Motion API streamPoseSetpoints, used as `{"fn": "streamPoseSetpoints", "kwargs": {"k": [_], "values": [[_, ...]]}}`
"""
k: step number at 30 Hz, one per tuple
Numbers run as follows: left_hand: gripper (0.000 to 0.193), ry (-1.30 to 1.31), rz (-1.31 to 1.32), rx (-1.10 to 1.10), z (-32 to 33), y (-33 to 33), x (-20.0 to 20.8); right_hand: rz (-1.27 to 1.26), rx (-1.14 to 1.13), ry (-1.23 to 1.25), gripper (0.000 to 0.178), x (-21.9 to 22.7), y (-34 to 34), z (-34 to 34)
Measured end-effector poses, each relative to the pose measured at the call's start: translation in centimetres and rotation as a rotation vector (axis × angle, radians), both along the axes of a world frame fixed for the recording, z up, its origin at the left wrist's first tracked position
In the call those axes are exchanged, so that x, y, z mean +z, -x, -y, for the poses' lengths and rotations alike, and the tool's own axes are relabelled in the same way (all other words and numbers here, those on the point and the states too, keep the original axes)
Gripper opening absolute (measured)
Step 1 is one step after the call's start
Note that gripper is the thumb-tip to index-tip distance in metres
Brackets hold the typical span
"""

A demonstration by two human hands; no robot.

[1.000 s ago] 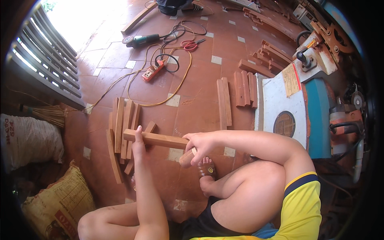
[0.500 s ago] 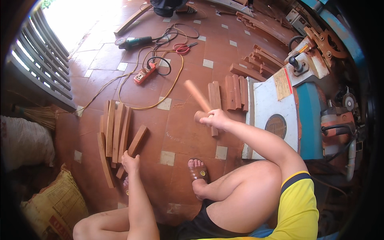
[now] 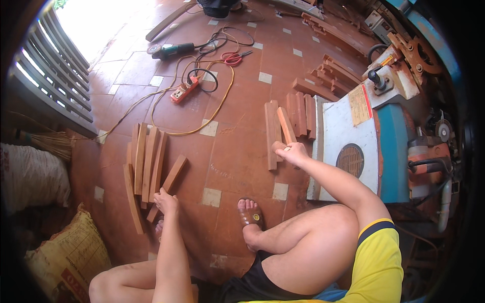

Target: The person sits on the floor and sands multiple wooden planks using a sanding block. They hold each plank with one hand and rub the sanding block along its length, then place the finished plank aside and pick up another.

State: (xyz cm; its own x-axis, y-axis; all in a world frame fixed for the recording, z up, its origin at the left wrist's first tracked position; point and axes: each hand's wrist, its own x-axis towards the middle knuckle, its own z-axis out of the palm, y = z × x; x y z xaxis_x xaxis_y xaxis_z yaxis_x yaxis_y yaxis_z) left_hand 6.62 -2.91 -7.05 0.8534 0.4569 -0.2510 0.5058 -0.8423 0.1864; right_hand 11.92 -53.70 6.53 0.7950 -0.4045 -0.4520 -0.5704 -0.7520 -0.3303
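My right hand (image 3: 294,153) is closed around the near end of a reddish wooden strip (image 3: 286,125). A short rounded wooden piece (image 3: 278,146) shows at the same fingers; its kind is unclear. The strip lies beside two longer strips (image 3: 272,134) on the tiled floor. On the left, my left hand (image 3: 166,202) has its fingers bent around a slanting wooden strip (image 3: 174,173), whose lower end pokes out past the hand. A bunch of similar strips (image 3: 146,161) lies just left of it.
A white and teal machine (image 3: 328,146) stands to the right, with more wood pieces (image 3: 301,116) against it. Ahead lie an angle grinder (image 3: 172,51), an orange power strip (image 3: 185,90), cables and red-handled pliers (image 3: 233,58). Sacks (image 3: 73,252) and a slatted grey panel (image 3: 55,76) are left.
My right hand has moved right with its wooden strip, bringing it down beside the two floor strips. My left hand stays at the slanting strip, its fingers slightly shifted.
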Motion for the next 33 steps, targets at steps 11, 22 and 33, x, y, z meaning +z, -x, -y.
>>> {"fn": "streamPoseSetpoints", "kwargs": {"k": [11,22,33], "values": [[0.046,-0.018,0.0,-0.101,0.0,-1.2,0.2,-0.164,0.072,-0.142,0.052,-0.7,-2.5,1.1],[0.033,0.14,0.175,-0.263,2.2,-0.8,0.9,-0.232,0.119,-0.215,0.052,-1.5,-1.9,0.0],[0.025,1.94,-0.033,0.194,9.6,-2.4,6.3,0.086,0.141,-0.663,0.067,3.0,-4.2,-6.5]]}}
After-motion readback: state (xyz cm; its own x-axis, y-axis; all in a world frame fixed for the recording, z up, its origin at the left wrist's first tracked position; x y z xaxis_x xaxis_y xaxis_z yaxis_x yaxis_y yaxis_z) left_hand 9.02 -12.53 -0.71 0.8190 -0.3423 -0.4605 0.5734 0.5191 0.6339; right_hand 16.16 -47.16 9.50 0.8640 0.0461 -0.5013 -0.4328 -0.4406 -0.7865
